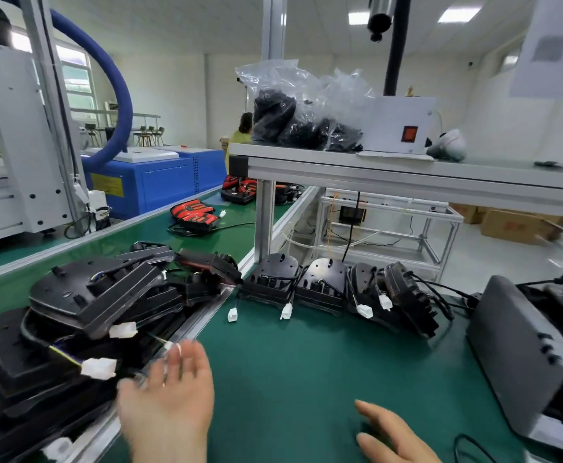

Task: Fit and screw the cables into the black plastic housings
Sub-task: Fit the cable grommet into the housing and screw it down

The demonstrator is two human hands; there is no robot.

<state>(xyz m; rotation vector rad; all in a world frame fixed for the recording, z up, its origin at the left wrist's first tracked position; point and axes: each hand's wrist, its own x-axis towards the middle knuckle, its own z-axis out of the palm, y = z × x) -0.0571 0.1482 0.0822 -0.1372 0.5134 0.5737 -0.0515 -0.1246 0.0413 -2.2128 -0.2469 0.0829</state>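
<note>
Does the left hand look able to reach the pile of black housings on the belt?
Probably yes. The left hand is open, holds nothing and hovers right beside the pile. Only the low rail lies between them, and nothing covers the pile.

Left hand point(168, 399) motion-blurred; right hand point(395, 436) cut by bottom edge.

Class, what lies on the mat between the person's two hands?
Only bare green mat separates the left hand and right hand, in the head view.
</note>
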